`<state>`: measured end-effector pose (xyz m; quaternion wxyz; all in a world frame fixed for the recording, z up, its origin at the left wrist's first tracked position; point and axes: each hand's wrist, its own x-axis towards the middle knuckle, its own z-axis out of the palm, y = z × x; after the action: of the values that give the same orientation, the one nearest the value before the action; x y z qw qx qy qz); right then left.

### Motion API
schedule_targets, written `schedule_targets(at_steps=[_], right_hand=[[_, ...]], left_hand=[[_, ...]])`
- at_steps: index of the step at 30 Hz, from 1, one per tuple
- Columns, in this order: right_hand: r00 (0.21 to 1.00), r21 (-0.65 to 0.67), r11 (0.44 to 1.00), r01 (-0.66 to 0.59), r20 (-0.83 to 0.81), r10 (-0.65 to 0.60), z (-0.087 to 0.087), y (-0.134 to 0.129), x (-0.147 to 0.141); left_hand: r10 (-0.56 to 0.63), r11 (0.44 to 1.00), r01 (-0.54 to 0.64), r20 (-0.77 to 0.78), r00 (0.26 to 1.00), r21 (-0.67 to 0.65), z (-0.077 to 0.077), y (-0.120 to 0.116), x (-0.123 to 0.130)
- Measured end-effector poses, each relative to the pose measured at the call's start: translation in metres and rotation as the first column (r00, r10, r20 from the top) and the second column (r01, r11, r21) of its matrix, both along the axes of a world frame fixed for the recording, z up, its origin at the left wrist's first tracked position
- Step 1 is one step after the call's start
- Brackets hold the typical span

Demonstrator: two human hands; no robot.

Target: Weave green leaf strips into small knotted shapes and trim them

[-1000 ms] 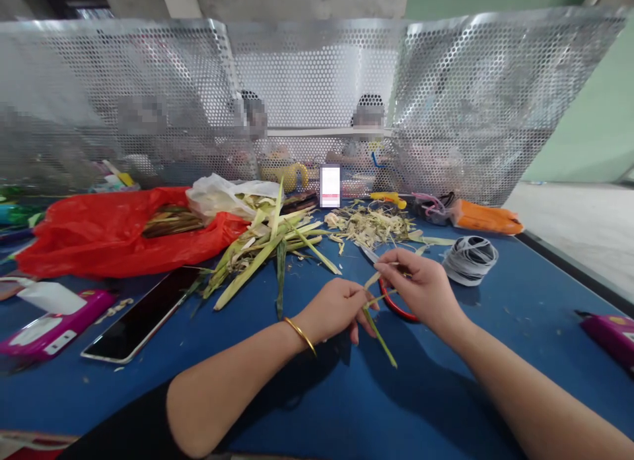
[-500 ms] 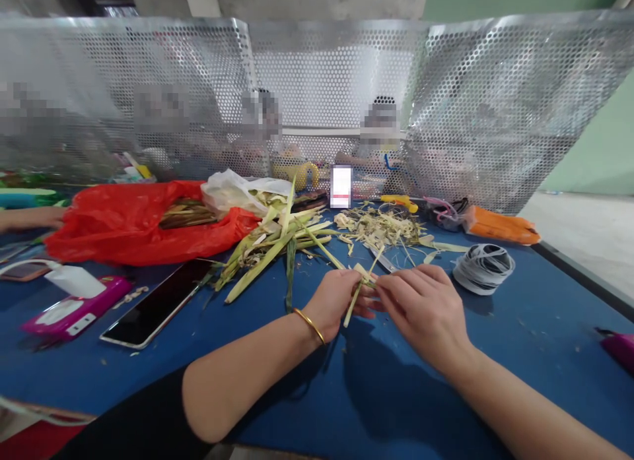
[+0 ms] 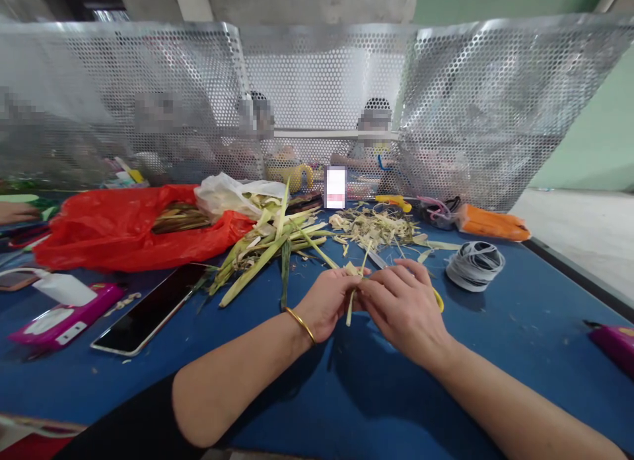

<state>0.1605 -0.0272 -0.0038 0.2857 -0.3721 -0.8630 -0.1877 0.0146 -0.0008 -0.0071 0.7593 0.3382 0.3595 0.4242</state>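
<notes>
My left hand (image 3: 330, 300), with a gold bangle at the wrist, pinches a small folded piece of pale green leaf strip (image 3: 349, 306). Narrow ends of the strip stick out above and below the fingers. My right hand (image 3: 403, 308) meets it from the other side, its thumb and fingers closed at the edge of the same piece; its fingertips are partly hidden. Just beyond the hands lies a metal blade (image 3: 378, 259), and a yellow loop (image 3: 439, 300) shows behind my right hand. Long green leaves (image 3: 262, 265) are heaped to the left.
Leaf scraps (image 3: 379, 226) lie behind the hands. A red plastic bag (image 3: 99, 226), a phone (image 3: 148, 311) and a purple power strip (image 3: 69, 318) are on the left. To the right sit a ribbon roll (image 3: 475, 266) and an orange packet (image 3: 493, 223). A perforated metal screen (image 3: 317, 64) stands behind.
My right hand has moved in closer to the left and turned slightly. The yellow loop now shows behind it. The whole view has shifted a little.
</notes>
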Motion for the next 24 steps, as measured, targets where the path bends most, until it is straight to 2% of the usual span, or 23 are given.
schedule_targets(at_steps=[4,6,7,9,11,13,15,17,18,20,22,24], right_hand=[[0.981,0.018,0.987,-0.16,0.118,0.157,-0.001,-0.003,-0.006],[0.977,-0.002,0.981,-0.193,0.092,0.192,-0.001,-0.003,-0.007],[0.983,-0.022,0.983,-0.183,0.026,0.183,-0.001,-0.002,-0.006],[0.973,-0.11,0.987,-0.118,-0.211,0.093,-0.002,0.001,-0.003],[0.875,-0.284,0.958,-0.05,-0.474,-0.095,-0.003,0.007,0.001],[0.724,-0.518,0.852,-0.082,-0.618,-0.306,-0.007,0.014,0.005],[0.607,-0.688,0.696,-0.206,-0.648,-0.461,-0.011,0.021,0.007],[0.542,-0.756,0.571,-0.32,-0.641,-0.544,-0.014,0.025,0.006],[0.515,-0.762,0.542,-0.354,-0.643,-0.566,-0.014,0.025,0.005],[0.461,-0.753,0.53,-0.39,-0.658,-0.596,-0.013,0.025,0.002],[0.441,-0.731,0.558,-0.394,-0.683,-0.583,-0.009,0.022,0.001],[0.517,-0.699,0.624,-0.349,-0.699,-0.493,-0.005,0.018,0.002]], left_hand=[[-0.026,1.0,0.026,0.014,1.0,0.007,-0.002,0.0,0.0],[-0.064,0.998,0.063,0.028,0.998,0.031,-0.002,0.0,0.0],[-0.081,0.996,0.08,0.03,0.996,0.047,-0.002,0.0,0.0],[-0.102,0.993,0.101,0.015,0.995,0.055,-0.002,-0.001,-0.001],[-0.104,0.994,0.105,-0.013,0.994,0.033,0.0,0.0,-0.001],[-0.103,0.995,0.103,-0.036,0.994,0.014,0.001,0.0,-0.002],[-0.108,0.994,0.11,-0.069,0.992,0.027,0.002,0.0,-0.003],[-0.106,0.991,0.115,-0.122,0.987,0.072,0.002,0.0,-0.002],[-0.095,0.989,0.11,-0.15,0.984,0.094,0.002,-0.001,-0.002],[-0.06,0.99,0.081,-0.183,0.981,0.111,0.002,0.0,-0.003],[-0.011,0.996,0.025,-0.177,0.984,0.08,0.003,0.002,-0.004],[0.045,0.998,-0.039,-0.162,0.986,0.04,0.004,0.004,-0.006]])
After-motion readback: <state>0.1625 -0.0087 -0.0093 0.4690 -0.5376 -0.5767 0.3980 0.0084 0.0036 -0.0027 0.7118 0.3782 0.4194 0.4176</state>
